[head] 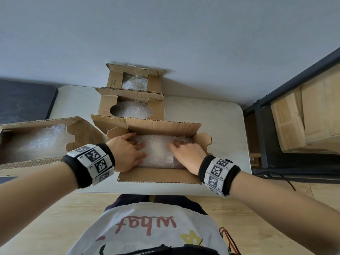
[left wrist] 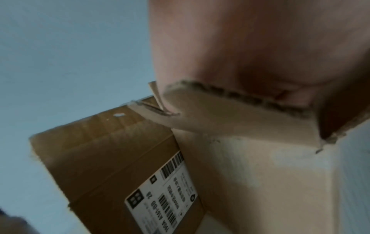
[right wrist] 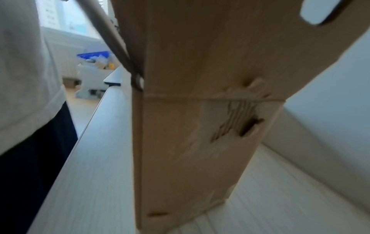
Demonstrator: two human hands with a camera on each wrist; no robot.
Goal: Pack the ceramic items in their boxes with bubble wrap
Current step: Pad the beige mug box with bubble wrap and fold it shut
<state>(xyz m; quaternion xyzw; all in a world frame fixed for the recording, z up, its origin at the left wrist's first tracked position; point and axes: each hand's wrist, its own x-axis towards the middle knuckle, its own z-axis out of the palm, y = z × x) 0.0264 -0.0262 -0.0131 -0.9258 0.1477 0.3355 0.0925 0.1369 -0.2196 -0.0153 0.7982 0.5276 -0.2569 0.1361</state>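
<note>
Both hands, left (head: 127,153) & right (head: 187,153), fingers flat on bubble wrap (head: 158,153) in box (head: 160,176) (white table (head: 220,116), pale wall).

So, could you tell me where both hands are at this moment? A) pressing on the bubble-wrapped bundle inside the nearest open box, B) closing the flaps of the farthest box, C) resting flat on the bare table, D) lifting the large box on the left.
A: the left hand and the right hand both rest on the bubble-wrapped bundle inside the nearest open box.
</note>
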